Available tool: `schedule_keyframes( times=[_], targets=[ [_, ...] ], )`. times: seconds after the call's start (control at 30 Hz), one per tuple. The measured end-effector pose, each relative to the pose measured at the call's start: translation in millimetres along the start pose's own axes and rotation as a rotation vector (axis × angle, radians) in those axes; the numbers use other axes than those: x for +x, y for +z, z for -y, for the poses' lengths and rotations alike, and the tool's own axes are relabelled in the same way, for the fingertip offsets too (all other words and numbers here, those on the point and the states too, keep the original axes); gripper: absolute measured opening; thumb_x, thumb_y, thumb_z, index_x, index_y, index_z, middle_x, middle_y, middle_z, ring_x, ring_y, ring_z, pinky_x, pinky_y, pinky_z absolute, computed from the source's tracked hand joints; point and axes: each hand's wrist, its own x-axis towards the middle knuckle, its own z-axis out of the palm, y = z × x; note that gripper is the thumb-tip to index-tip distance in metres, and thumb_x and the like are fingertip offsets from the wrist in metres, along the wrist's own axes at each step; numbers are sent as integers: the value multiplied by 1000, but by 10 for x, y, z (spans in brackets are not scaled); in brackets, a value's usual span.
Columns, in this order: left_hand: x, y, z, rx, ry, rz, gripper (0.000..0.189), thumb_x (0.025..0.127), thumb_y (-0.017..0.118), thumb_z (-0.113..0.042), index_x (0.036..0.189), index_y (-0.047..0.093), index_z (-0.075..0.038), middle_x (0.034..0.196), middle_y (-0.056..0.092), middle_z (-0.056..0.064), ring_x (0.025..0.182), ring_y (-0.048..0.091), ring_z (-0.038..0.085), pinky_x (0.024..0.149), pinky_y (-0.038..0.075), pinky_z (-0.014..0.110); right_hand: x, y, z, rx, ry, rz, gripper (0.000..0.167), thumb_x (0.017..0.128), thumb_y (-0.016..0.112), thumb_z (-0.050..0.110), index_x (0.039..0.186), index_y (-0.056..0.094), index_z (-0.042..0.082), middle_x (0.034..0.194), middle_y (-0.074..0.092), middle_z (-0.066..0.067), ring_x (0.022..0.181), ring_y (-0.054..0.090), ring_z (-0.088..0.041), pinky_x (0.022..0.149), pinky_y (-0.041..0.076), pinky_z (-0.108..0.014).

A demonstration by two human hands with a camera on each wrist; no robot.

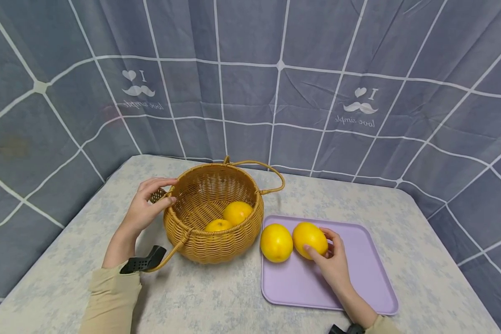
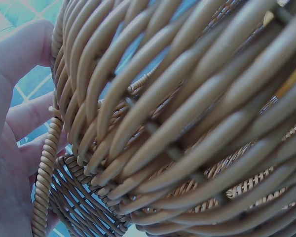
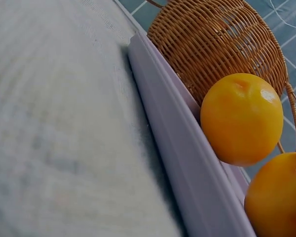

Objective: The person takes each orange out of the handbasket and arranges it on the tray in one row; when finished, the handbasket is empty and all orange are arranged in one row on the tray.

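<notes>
My left hand (image 1: 144, 206) holds the left rim of a round wicker basket (image 1: 217, 248), thumb at the rim and fingers spread along it. In the left wrist view the weave (image 2: 177, 128) fills most of the picture, with the hand (image 2: 10, 118) at its left edge. Two yellow-orange oranges (image 1: 238, 212) lie inside the basket. My right hand (image 1: 334, 260) grips an orange (image 1: 310, 240) at the left part of a purple tray (image 1: 359, 273). Just left of it another orange (image 1: 277, 242) sits on the tray. Most of the right hand is out of the right wrist view.
One basket handle (image 1: 275, 178) sticks out to the right behind the tray; the other (image 1: 171, 255) hangs toward my left wrist. A pale patterned cloth (image 1: 208, 297) covers the table. A blue-grey checked curtain (image 1: 250, 93) closes off the back and sides.
</notes>
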Motion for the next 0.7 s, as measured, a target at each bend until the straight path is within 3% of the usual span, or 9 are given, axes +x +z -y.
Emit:
schedule_keyframes(
  times=[0.27, 0.47, 0.7],
  targets=[
    [-6, 0, -11, 0, 15, -3, 38, 88, 61, -5, 125, 58, -2, 128, 45, 9, 115, 28, 9, 77, 30, 36, 8, 8, -1, 27, 27, 24, 63, 80, 75, 21, 130, 39, 6, 129, 40, -11, 111, 45, -24, 76, 37, -13],
    [-6, 0, -2, -3, 13, -7, 37, 88, 61, -6, 125, 58, -2, 128, 44, 9, 114, 27, 6, 77, 29, 36, 9, 13, 13, 75, 31, 49, 58, 88, 66, 21, 131, 32, 1, 136, 34, -17, 114, 46, -24, 79, 38, -9],
    [-4, 4, -1, -4, 8, -5, 37, 88, 61, -6, 125, 58, -2, 128, 44, 8, 115, 27, 7, 78, 29, 38, -8, 10, -1, 47, -44, 62, 57, 91, 62, 17, 136, 31, 1, 134, 37, -19, 111, 45, -25, 82, 35, -10]
  ],
)
